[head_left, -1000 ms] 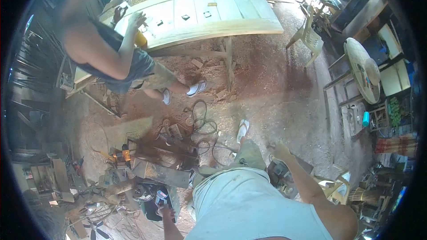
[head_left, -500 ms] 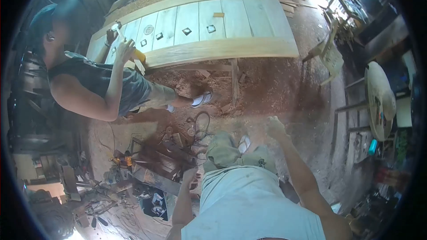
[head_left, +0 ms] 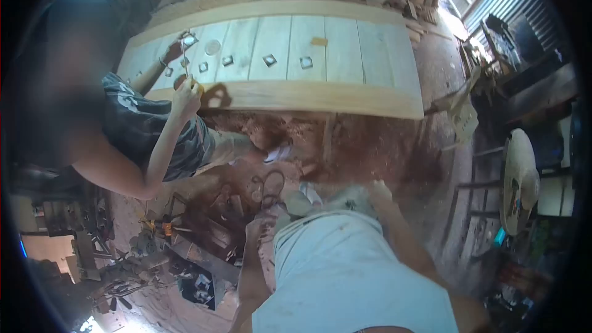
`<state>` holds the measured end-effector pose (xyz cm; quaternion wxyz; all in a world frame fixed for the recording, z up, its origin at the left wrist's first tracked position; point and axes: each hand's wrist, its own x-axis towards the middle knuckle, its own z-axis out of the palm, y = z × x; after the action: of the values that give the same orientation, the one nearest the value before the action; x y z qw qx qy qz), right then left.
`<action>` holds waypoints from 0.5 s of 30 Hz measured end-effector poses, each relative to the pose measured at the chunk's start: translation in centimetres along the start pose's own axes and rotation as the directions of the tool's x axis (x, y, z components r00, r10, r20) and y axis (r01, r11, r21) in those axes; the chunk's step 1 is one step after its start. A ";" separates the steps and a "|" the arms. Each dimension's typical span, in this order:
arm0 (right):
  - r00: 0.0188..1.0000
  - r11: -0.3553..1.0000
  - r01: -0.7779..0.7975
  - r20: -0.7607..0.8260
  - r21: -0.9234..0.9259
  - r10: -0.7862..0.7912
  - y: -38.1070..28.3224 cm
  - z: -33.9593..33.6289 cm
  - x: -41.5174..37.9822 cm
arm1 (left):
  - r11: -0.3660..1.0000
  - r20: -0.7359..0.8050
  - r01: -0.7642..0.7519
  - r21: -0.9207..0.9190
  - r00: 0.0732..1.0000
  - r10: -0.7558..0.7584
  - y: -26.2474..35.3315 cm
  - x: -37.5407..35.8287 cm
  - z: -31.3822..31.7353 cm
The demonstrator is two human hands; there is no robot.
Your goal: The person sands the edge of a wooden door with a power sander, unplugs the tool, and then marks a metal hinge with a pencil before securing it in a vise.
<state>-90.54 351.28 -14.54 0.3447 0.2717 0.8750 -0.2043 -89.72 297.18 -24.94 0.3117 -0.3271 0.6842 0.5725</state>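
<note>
My left hand [head_left: 254, 228] hangs low beside my left hip, small and blurred, its fingers hard to make out. At the other side my right hand [head_left: 379, 192] is near my right thigh, also blurred, and its finger shape is unclear. No object can be made out in either hand. Ahead lies a large pale wooden panel [head_left: 277, 95] with a row of small diamond-shaped pieces or openings [head_left: 269, 60] and a round mark. A tan block [head_left: 319, 42] lies on it.
A co-worker [head_left: 154, 117] bends over the panel at the left, both hands on a thin tool. Cables [head_left: 271, 185] and a yellow tool [head_left: 166, 228] lie on the floor at left. A plastic chair [head_left: 465, 114] and a round-topped object [head_left: 519, 179] stand at right.
The view has shifted, with the co-worker larger and nearer at the left. My right hand has come in closer to my thigh. The co-worker's hands have moved along the panel.
</note>
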 end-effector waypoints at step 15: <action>0.901 0.941 0.335 -0.271 -0.058 -0.338 -5.0 -14.2 11.5 | 0.943 -0.079 0.321 0.092 0.946 -0.314 -5.8 -4.5 7.3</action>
<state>-107.74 359.02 -12.25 0.1799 0.1409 0.9492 -0.2163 -82.06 304.06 -25.79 0.3945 -0.4345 0.6608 0.4679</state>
